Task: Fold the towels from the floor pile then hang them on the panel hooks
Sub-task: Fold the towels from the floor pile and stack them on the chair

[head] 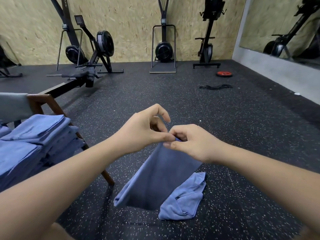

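A blue towel (155,177) hangs doubled over in front of me, its lower end well above the floor. My left hand (143,130) and my right hand (190,142) meet at its top edge, and both pinch the cloth between thumb and fingers. On the floor just below and to the right lies a crumpled blue towel (185,200). At the left, a stack of folded blue towels (34,141) rests on a wooden chair (43,103). No panel hooks are in view.
Black speckled rubber floor (242,135) spreads ahead. A rowing machine (83,73) and ski machines (163,49) stand along the far board wall. A red weight plate (223,73) and a black band (216,86) lie at far right, near a mirror (285,26).
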`<state>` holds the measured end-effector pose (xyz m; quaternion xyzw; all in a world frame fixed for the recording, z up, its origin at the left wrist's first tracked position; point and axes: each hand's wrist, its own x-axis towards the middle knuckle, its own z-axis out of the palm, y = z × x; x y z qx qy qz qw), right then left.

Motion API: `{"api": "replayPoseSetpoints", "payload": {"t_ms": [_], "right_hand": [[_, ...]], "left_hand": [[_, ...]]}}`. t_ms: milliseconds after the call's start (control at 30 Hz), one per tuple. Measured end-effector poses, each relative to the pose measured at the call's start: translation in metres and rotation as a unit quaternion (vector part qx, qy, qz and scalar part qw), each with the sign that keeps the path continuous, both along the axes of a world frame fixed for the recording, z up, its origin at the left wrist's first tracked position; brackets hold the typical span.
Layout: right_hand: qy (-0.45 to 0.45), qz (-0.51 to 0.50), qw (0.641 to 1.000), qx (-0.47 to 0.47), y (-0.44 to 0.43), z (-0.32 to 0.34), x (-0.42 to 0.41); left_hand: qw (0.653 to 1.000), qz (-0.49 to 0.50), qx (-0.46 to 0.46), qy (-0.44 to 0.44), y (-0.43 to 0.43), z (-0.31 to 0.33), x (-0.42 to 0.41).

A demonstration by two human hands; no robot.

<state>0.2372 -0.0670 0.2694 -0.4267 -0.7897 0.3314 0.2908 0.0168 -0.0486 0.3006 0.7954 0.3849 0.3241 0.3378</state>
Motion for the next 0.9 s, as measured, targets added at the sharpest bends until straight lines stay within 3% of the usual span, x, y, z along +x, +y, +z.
{"api": "replayPoseSetpoints", "payload": {"t_ms": [133, 333, 567, 900], "right_hand": [[0.007, -0.006, 0.999, 0.035, 0.002, 0.007, 0.001], [0.015, -0.001, 0.998, 0.058, 0.002, 0.025, 0.013], [0.033, -0.074, 0.986, 0.142, 0.004, 0.049, 0.048], [0.117, -0.212, 0.952, 0.189, 0.022, 0.047, 0.094]], "left_hand": [[0.996, -0.028, -0.051, -0.071, 0.001, -0.014, 0.0], [0.983, -0.085, -0.161, -0.006, 0.0, -0.04, 0.005], [0.985, -0.045, -0.121, 0.113, 0.022, -0.062, -0.002], [0.99, 0.045, -0.091, 0.096, 0.059, -0.056, -0.047]]}}
